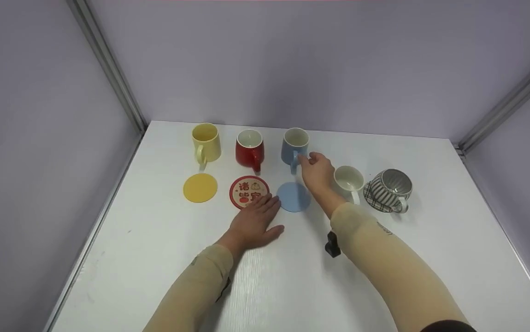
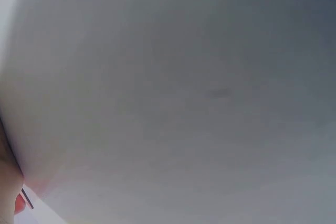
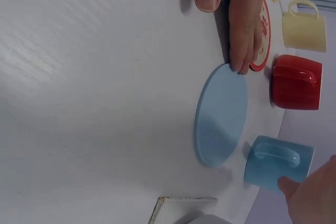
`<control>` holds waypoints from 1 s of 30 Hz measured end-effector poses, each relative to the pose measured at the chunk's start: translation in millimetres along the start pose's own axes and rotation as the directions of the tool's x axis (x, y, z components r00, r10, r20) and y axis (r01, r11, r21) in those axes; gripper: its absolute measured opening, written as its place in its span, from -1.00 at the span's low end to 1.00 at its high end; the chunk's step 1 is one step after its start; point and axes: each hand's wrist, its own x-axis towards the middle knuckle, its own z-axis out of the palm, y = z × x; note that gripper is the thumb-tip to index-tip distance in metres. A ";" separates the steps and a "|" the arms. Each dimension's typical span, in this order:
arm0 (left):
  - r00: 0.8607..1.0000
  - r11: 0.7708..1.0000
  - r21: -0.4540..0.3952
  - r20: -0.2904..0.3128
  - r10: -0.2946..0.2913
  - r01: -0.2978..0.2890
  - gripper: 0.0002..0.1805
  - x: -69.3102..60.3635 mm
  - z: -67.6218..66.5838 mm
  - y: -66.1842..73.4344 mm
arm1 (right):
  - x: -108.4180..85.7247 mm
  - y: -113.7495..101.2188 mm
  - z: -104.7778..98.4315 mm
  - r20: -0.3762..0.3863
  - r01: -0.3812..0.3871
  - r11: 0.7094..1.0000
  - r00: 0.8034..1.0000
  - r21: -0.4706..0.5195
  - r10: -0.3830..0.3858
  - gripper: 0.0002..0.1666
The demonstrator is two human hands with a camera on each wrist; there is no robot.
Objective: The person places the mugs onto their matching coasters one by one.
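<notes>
My right hand is beside the blue mug, its thumb close to the handle. In the right wrist view the thumb overlaps the mug's side; contact cannot be told, and the other fingers are mostly hidden. Palm down, my left hand rests on the table with fingers stretched forward. Its fingertips lie over the near edge of the red-rimmed round coaster and at the edge of the light blue coaster. Only a sliver of skin shows in the left wrist view.
A red mug and a yellow mug stand left of the blue one, with a yellow coaster in front. Rightward are a white mug and a striped mug on a plaid coaster. Walls enclose the table.
</notes>
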 end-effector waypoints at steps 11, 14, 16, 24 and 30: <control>0.999 1.000 -0.009 -0.032 0.011 -0.011 -0.15 -7.6 -0.9 -3.9 | 13.7 1.1 23.3 -0.028 -0.048 0.999 0.998 0.025 0.048 -0.38; 0.999 1.000 -0.018 -0.036 0.016 -0.017 -0.15 -8.2 -0.6 -2.8 | 14.1 1.3 26.6 -0.020 -0.050 0.999 0.999 0.015 0.050 -0.38; 0.999 1.000 -0.023 -0.034 0.018 -0.019 -0.15 -8.4 0.0 -1.8 | 13.7 1.7 28.0 -0.010 -0.050 0.999 0.999 0.011 0.050 -0.39; 0.999 0.999 -0.033 -0.031 0.022 -0.023 -0.14 -8.9 0.9 1.7 | 14.3 4.4 35.1 0.007 -0.057 0.998 0.998 0.004 0.057 -0.42; 0.999 0.999 -0.017 -0.021 0.032 -0.032 -0.12 -10.4 -0.4 2.5 | 15.7 5.3 42.5 -0.014 -0.032 0.999 0.999 -0.023 0.032 -0.55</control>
